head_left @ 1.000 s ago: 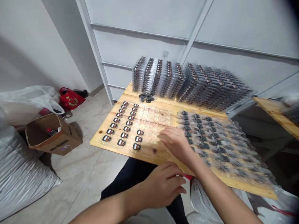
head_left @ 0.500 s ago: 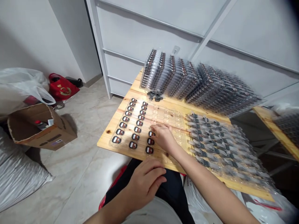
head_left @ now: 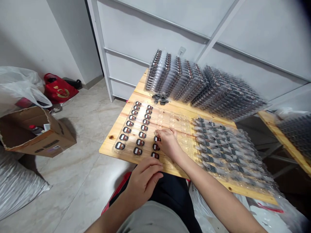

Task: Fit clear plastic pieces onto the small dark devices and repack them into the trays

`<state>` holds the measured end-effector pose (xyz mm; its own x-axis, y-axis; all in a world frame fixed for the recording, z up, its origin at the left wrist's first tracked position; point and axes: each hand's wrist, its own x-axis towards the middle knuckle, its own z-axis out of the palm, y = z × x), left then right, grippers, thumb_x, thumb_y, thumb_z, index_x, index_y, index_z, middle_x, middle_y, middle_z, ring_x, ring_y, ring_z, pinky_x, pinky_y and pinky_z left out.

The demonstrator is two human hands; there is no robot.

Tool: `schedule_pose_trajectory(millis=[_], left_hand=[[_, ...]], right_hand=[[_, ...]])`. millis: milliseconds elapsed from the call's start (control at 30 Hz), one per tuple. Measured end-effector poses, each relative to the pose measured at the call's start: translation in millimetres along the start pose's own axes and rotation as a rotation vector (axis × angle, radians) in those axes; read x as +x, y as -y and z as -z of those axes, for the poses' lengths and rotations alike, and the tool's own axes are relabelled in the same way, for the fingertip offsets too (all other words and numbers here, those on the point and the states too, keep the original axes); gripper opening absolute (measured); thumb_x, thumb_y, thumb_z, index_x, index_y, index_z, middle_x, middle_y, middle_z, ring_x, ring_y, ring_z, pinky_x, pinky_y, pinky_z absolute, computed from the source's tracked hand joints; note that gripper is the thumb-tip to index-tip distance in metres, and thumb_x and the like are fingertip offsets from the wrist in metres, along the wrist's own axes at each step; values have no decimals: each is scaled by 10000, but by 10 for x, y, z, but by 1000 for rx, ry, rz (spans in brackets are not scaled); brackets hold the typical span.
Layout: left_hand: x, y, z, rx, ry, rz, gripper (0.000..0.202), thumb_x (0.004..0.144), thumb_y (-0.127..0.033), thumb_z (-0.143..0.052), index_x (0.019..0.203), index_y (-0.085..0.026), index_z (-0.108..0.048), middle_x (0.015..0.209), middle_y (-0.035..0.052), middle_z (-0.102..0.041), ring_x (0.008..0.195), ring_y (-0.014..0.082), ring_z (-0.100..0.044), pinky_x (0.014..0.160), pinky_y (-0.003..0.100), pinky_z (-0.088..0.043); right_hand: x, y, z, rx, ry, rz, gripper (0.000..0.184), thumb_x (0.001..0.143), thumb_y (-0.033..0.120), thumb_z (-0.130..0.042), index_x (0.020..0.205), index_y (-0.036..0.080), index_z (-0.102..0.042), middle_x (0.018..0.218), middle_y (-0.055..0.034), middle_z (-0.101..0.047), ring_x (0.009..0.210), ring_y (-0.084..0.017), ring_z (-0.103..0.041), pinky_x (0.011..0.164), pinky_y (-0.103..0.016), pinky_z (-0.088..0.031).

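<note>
R hand reaching fwd, palm down, fingers bent & slightly spread, tips pointing down, mid wood board. L hand lower, at board's near edge, fingers loosely curled. R forearm runs diagonally in from bottom-right, L forearm from bottom-left. Can't tell if either hand's gripping.

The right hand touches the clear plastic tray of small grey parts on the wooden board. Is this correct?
No: the head view shows the right hand touching the clear plastic tray of black-and-red oval badges, left of the tray of small grey parts.
</note>
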<state>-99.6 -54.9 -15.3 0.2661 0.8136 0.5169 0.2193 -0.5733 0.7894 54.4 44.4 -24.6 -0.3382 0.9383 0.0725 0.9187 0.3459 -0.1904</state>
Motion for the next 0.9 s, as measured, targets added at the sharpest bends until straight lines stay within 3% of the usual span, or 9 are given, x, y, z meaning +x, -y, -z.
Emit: schedule_pose_trajectory(millis=[100,200,333,400,467,567,733,900], left_hand=[[21,24,17,10,-40,36,185,810,-101,-491,953,-173,-584,950,62,-591,921,143,-556,823,259,-483],[56,68,-4,-87,-128,210,198,825,-140,-478,998,-181,-565,1003,67,-564,956,150,-542,841,285,-479],[200,137,-133,-600,-287,594,248,838,-258,-494,1078,-197,-493,1075,67,-527,962,154,-554,828,307,-488],[310,154,-223,-923,-348,681,278,821,-291,-530,1084,-214,-478,1102,51,-517,948,153,-568,844,326,-480],[419,151,-304,-1172,-380,692,286,805,-303,-559,1069,-215,-493,1109,44,-521,941,152,-575,855,331,-473],[534,117,-382,-1362,-397,680,271,787,-288,-592,1035,-200,-529,1064,41,-562,910,134,-587,818,273,-484],[598,84,-409,-1424,-467,672,220,738,-223,-653,945,-187,-589,968,23,-608,868,111,-601,758,190,-498],[628,117,-341,-1418,-521,701,217,728,-212,-663,936,-186,-608,965,30,-613,856,127,-610,778,219,-511]], right_hand=[[14,-15,-1,10,-3,3,319,644,63,-505,946,141,-573,828,-69,-589,898,-205,-497,909,-350,-240],[13,-25,89,32,-17,15,345,647,85,-539,988,130,-571,846,-71,-593,890,-209,-503,878,-326,-298],[-18,14,398,158,-60,75,415,676,104,-545,1090,123,-535,873,-57,-597,874,-191,-521,831,-295,-373],[-37,57,572,211,-58,101,430,680,95,-533,1108,128,-528,878,-51,-597,860,-176,-535,801,-273,-404],[-49,104,708,241,-51,112,440,670,85,-528,1107,135,-535,886,-50,-597,862,-170,-545,787,-259,-421],[-51,171,818,274,-52,123,441,652,68,-523,1087,132,-552,899,-54,-600,856,-165,-555,780,-251,-435],[-47,271,898,313,-28,131,361,616,37,-525,949,153,-602,844,-43,-599,794,-161,-552,725,-246,-443],[108,90,971,472,42,264,352,706,106,-567,1051,176,-573,979,-46,-585,909,-151,-538,814,-253,-427]])
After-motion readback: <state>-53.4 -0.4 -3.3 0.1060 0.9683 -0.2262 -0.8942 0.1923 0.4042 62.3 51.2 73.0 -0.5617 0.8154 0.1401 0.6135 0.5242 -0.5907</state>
